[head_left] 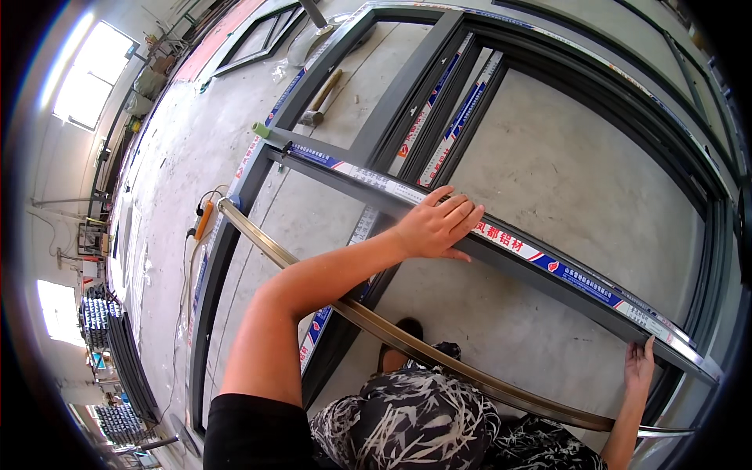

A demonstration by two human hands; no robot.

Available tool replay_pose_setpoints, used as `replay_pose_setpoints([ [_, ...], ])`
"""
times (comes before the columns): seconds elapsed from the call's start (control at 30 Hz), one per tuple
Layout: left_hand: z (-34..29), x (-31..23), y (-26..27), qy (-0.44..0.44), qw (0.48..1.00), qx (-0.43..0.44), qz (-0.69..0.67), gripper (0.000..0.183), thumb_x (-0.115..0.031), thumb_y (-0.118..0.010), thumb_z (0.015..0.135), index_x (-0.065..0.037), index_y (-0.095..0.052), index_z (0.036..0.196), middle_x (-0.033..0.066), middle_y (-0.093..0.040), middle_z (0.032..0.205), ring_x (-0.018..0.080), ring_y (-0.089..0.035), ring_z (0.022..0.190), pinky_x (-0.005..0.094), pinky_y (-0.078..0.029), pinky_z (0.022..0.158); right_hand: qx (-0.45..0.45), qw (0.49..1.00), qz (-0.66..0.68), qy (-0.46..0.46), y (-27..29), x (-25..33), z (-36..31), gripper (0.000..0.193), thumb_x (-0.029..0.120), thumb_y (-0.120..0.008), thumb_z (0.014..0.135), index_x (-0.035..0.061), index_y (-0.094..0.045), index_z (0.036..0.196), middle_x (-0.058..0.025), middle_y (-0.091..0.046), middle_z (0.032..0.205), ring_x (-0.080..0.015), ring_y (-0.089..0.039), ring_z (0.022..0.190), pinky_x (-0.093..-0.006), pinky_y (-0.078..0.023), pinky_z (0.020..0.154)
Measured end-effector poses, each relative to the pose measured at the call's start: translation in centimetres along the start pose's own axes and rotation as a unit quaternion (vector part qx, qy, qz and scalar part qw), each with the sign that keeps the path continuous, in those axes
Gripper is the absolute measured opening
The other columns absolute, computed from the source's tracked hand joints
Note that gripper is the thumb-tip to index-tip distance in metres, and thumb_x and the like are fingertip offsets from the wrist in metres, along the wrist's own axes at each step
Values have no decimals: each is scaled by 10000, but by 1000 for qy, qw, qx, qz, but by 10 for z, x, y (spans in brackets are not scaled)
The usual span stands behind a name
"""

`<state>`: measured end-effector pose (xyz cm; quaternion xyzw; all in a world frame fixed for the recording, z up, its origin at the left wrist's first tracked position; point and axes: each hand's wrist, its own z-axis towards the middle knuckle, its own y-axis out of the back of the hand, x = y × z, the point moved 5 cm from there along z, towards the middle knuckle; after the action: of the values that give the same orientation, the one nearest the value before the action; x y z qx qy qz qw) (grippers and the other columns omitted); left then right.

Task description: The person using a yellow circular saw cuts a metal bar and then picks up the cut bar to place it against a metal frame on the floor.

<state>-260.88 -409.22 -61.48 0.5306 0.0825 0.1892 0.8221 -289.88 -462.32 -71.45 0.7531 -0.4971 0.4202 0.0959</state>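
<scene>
A long dark grey aluminium profile (517,270), with a printed blue, white and red film strip along it, runs slantwise across a large window frame. My left hand (440,225) is closed over it near the middle, fingers across the top and thumb at the near side. At the profile's right end, my right hand (639,366) grips the near edge from below, with one digit on its face and the other fingertips partly hidden under it. Nearer my body, a bronze-coloured bar (392,337) crosses the frame, passing beneath my left forearm.
The large dark frame (709,258) surrounds me, its members raised above the concrete floor (587,149). A hammer (317,102) lies inside its upper left opening. A green piece (261,130) sits on the left member. An orange power strip (204,220) with cables lies left.
</scene>
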Motion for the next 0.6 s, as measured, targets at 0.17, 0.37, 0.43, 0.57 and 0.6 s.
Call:
replay_pose_setpoints([
  [0.17, 0, -3, 4, -1, 1000, -7, 18, 871, -581, -684, 670, 9, -491, 1282, 90, -546, 1138, 248, -554, 1084, 464, -386, 1022, 28, 1000, -9, -4, 14, 4, 6, 434, 299, -687, 894, 31, -537, 1201, -76, -561, 1188, -168, -525, 1101, -286, -447, 971],
  [0.37, 0, 1, 3, -17, 1000, -8, 16, 795, -561, -678, 709, 12, -516, 1237, 95, -548, 1120, 251, -558, 1071, 467, -409, 997, 30, 999, 10, 7, 15, 2, 10, 429, 277, -698, 887, 21, -548, 1196, -70, -573, 1172, -167, -547, 1079, -272, -474, 938],
  [0.43, 2, 2, 3, -17, 1000, -10, -8, 778, -551, -678, 722, 15, -519, 1232, 102, -546, 1118, 258, -560, 1058, 451, -423, 986, 11, 1000, 8, -1, 14, 3, 8, 445, 282, -674, 903, 5, -527, 1219, -84, -585, 1175, -166, -547, 1110, -282, -464, 985],
  [0.57, 1, 2, 1, -12, 999, -16, -33, 776, -547, -677, 726, 19, -518, 1232, 109, -544, 1115, 267, -559, 1050, 430, -434, 979, 6, 1000, 16, -7, 17, 2, 8, 434, 280, -699, 886, 17, -545, 1195, -70, -571, 1177, -167, -536, 1113, -273, -458, 980],
  [0.6, 0, 1, 2, -12, 999, -18, -32, 786, -536, -685, 716, 21, -512, 1242, 112, -541, 1126, 269, -556, 1060, 421, -434, 982, 15, 1000, 11, -3, 16, 2, 7, 437, 281, -697, 887, 15, -543, 1197, -72, -567, 1185, -170, -529, 1127, -274, -446, 998],
])
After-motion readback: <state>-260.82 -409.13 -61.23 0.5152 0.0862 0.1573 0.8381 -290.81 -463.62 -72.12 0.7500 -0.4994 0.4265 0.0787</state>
